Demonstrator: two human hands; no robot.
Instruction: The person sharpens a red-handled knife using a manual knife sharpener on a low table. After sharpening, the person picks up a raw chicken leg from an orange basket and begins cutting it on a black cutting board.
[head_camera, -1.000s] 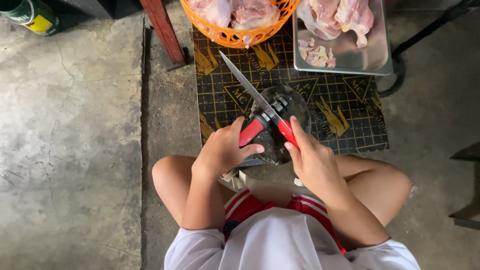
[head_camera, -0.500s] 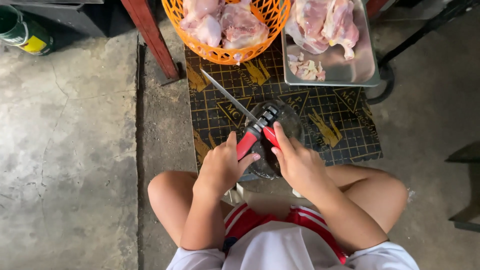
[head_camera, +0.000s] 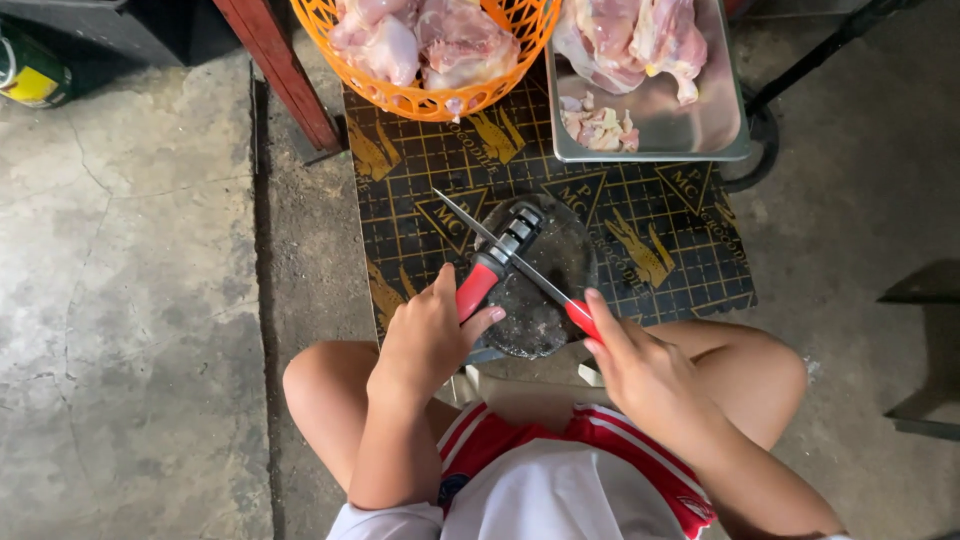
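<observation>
1. The person squats on the grey concrete floor (head_camera: 120, 330), bare knees apart, in red shorts with white stripes (head_camera: 580, 440) at 6 o'clock.
2. The left hand (head_camera: 425, 340) is curled around the red handle of a black pull-through knife sharpener (head_camera: 497, 262), pressing it onto a dark round chopping block (head_camera: 545, 285).
3. The right hand (head_camera: 645, 370) is clenched on the red handle of a long steel knife (head_camera: 500, 245); the blade sits in the sharpener's slot, its tip pointing to 10 o'clock.
4. The block rests on a black and gold patterned mat (head_camera: 660, 230).
5. At 12 o'clock an orange plastic basket (head_camera: 425, 95) holds raw chicken pieces.
6. At 1 o'clock a metal tray (head_camera: 700, 120) carries more raw chicken.
7. A red post (head_camera: 285, 75) stands at 11 o'clock.
</observation>
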